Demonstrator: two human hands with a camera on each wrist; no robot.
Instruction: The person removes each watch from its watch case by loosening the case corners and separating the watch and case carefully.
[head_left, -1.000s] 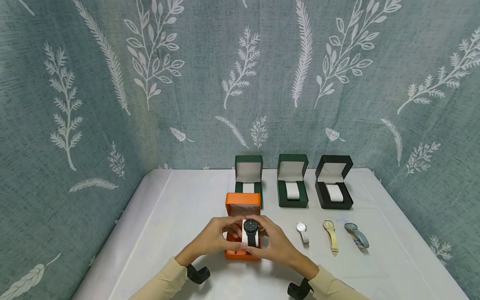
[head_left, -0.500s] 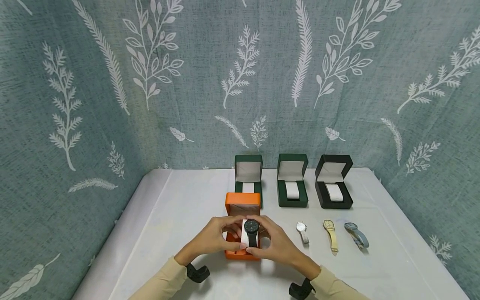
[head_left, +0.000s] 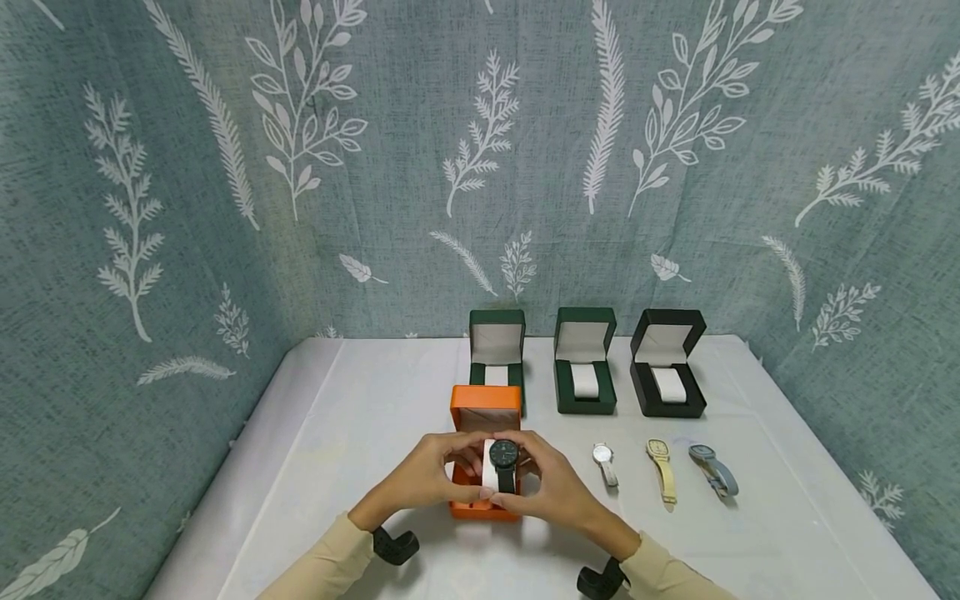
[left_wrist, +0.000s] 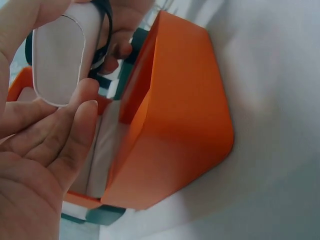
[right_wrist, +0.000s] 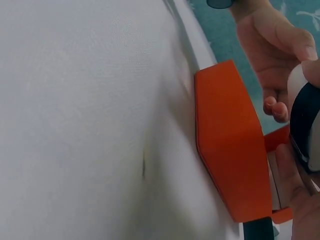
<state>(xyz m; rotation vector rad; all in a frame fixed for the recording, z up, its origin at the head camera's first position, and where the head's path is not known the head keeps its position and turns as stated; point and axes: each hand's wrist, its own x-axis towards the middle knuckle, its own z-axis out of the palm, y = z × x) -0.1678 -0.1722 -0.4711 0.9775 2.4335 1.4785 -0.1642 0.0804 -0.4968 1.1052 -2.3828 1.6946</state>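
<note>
Both hands hold a white watch cushion (head_left: 490, 473) over an open orange watch box (head_left: 486, 515). Around the cushion runs a watch (head_left: 504, 455) with a black face and dark strap, set toward the cushion's right side. My left hand (head_left: 427, 472) grips the cushion's left end, thumb in front and fingers behind. From the right, my right hand (head_left: 553, 485) holds the watch and cushion between thumb and fingers. In the left wrist view, the cushion's flat oval end (left_wrist: 59, 62) faces the camera. The dark strap (right_wrist: 304, 120) shows from the side in the right wrist view.
Behind stand a green box (head_left: 498, 333), partly hidden, another green box (head_left: 586, 407) and a black box (head_left: 673, 410), all open with white cushions. A silver watch (head_left: 603, 463), a yellow watch (head_left: 661, 471) and a blue-grey watch (head_left: 714, 471) lie at right on the white cloth (head_left: 360, 400).
The watch has shifted slightly to the right on the cushion, so more white shows at its left. Both hands keep nearly the same place.
</note>
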